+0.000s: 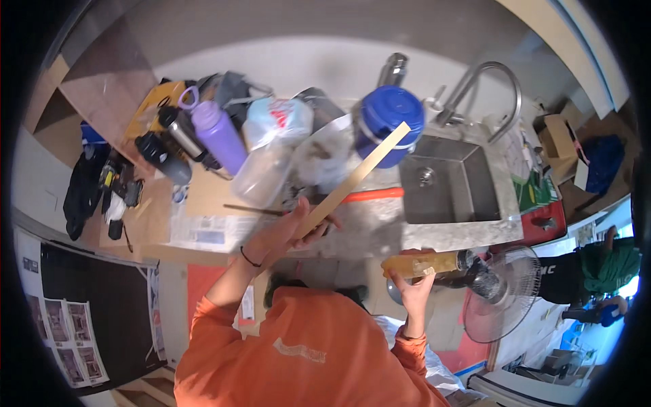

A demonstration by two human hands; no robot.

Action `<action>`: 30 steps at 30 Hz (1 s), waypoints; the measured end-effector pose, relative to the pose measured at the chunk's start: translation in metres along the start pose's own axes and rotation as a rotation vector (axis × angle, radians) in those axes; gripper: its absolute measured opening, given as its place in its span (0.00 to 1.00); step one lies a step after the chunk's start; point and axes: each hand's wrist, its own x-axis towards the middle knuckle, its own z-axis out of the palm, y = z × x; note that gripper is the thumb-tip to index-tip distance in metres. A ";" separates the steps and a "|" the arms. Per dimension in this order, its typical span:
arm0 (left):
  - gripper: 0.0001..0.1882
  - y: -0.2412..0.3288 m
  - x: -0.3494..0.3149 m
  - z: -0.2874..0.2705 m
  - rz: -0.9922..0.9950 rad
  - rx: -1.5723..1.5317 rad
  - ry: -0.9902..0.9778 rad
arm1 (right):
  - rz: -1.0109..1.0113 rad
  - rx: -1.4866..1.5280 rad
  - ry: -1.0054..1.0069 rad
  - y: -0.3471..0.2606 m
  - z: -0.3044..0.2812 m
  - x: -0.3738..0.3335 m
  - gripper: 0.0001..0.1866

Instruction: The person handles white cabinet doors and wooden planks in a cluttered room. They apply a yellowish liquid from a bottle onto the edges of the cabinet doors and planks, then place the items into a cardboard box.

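My left hand grips the lower end of a pale wooden strip, which slants up and right over the counter, its far end in front of a blue drinks jug. Close to those fingers is a thin dark stick; whether they touch it I cannot tell. In front of the counter edge my right hand is closed around a yellow bottle, held on its side with its dark end to the right. An orange-red strip lies on the counter behind the wooden one.
A steel sink with a curved tap is set into the counter at right. Along the back stand a purple bottle, dark flasks, plastic bags and a clear container. A fan and a person are at right.
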 end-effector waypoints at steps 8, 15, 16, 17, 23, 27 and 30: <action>0.69 -0.028 -0.065 -0.086 -0.134 -0.012 -0.372 | 0.054 0.349 -0.060 -0.062 0.155 -0.087 0.35; 0.70 -0.049 -0.093 -0.028 -0.330 0.235 -1.045 | 0.106 0.265 0.351 -0.144 0.216 -0.240 0.36; 0.71 -0.055 -0.092 -0.015 -0.382 0.270 -1.008 | 0.063 0.271 0.399 -0.141 0.208 -0.252 0.36; 0.71 -0.058 -0.096 0.004 -0.438 0.260 -1.169 | 0.023 0.276 0.462 -0.150 0.210 -0.278 0.36; 0.72 -0.108 -0.174 0.066 -0.761 0.227 -1.663 | 0.016 0.329 0.890 -0.185 0.298 -0.425 0.34; 0.72 -0.146 -0.268 0.089 -0.991 0.309 -1.830 | -0.100 0.223 1.088 -0.207 0.375 -0.513 0.35; 0.72 -0.167 -0.337 0.097 -1.098 0.276 -2.028 | -0.075 0.084 1.190 -0.230 0.432 -0.574 0.35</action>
